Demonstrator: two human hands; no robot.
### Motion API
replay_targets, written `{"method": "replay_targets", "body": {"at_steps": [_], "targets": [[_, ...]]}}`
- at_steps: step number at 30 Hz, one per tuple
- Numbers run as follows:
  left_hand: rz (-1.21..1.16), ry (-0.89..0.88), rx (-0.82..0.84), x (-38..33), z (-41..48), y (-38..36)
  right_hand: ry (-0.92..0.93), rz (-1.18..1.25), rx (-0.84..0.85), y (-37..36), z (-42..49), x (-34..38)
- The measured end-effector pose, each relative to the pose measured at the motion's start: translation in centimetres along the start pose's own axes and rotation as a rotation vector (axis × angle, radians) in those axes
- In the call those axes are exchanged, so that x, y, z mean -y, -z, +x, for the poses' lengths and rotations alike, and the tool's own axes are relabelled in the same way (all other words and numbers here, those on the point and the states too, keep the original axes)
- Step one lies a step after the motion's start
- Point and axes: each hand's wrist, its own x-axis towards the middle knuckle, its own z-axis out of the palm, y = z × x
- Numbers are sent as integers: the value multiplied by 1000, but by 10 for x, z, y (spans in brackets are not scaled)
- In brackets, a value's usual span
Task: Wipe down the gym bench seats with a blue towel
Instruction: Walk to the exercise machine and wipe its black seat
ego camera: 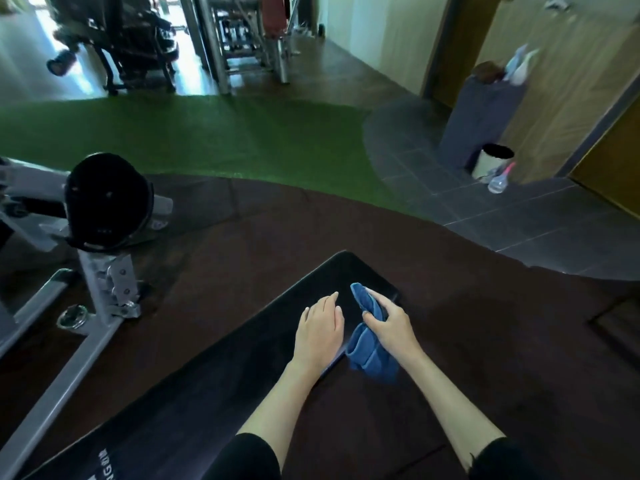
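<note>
From the head camera we look down on a long black padded gym bench seat (214, 382) whose long axis runs from the lower left up to its rounded far end at the upper right. Our left hand (320, 332) lies flat on the pad near that end, fingers straight and holding nothing. Just beside it, our right hand (389, 327) grips a bunched blue cloth towel (370, 344) at the bench's right edge. The towel's lower folds hang past that edge, and its upper tip points toward the far end. As we judge it, the unwiped length lies down and to the left of the towel, so the right hand is the one to sweep. We cannot tell whether the towel touches the pad. The bench's near end is cut off.
</note>
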Motion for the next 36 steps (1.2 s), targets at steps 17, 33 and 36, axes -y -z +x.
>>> {"method": "replay_targets", "body": {"at_steps": [17,33,36], "targets": [[-43,-90,19,-193,78,-49,12,128,-93,204,36,-5],[-51,-74,84,-282,203,-113,22,-16,-77,323,152,-30],[-65,-73,108,-287,238,-116,23,-33,-70,333,186,-29]]}}
